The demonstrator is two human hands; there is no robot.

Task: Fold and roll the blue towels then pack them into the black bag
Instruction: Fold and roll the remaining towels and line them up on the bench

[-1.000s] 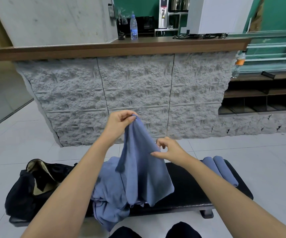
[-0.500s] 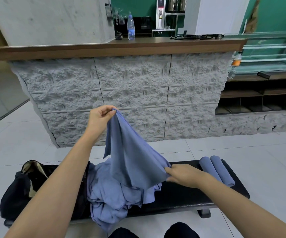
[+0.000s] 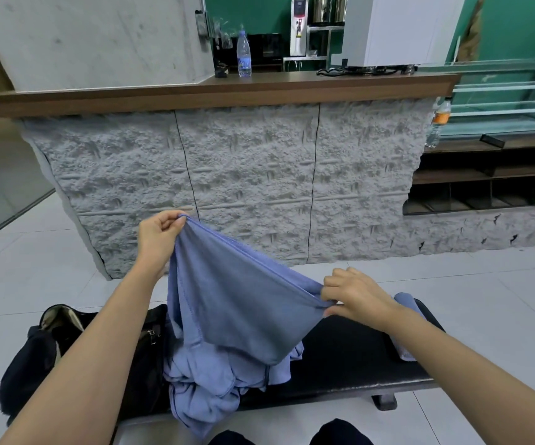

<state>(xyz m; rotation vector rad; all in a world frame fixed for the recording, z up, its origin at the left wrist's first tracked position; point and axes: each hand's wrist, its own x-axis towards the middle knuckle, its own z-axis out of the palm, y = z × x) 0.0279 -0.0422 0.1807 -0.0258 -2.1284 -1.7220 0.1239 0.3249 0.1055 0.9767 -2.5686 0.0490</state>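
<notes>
Black bench (image 3: 356,364) on tiled floor (image 3: 35,268) — 1 water bottle (image 3: 243,54) stands on the stone-faced counter (image 3: 227,91).

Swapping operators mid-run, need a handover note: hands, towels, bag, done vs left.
Hands: left hand pinches one corner of a blue towel, raised; right hand pinches another corner, lower, so the towel hangs spread between them above the bench.
Loose towel pile lies on the bench under it; black bag sits open at the left end.
Done: rolled towels at the right end, partly hidden by the right forearm; none visibly in the bag.
Left: fold and roll this towel, the pile, then pack all.
</notes>
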